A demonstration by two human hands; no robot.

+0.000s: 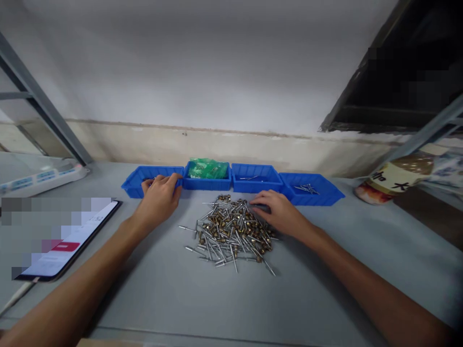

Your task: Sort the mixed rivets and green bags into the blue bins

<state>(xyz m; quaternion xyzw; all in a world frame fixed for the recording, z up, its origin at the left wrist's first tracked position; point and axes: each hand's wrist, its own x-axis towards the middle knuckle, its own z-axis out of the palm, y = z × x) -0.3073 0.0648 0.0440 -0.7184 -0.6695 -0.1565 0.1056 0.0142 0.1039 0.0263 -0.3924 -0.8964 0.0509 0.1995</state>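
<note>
On the grey table lies a mixed pile of silver blind rivets and small brass-coloured fittings (235, 231). My left hand (161, 195) reaches over the near edge of the leftmost blue bin (135, 192), its fingers bent down inside; the fingertips are mostly hidden, as are most of the contents. At the pile's upper right edge is my right hand (278, 212). Its fingers are curled, with thumb and forefinger tips close together at the rivets; what lies between them is too small to make out.
Three more blue bins stand in the row: one with green plastic packets (208, 168), one holding a few thin pins (249, 178), one holding several silver rivets (307, 188). A phone (83, 241) lies left, near a power strip (43, 178). A labelled bottle (398, 176) lies tilted at right.
</note>
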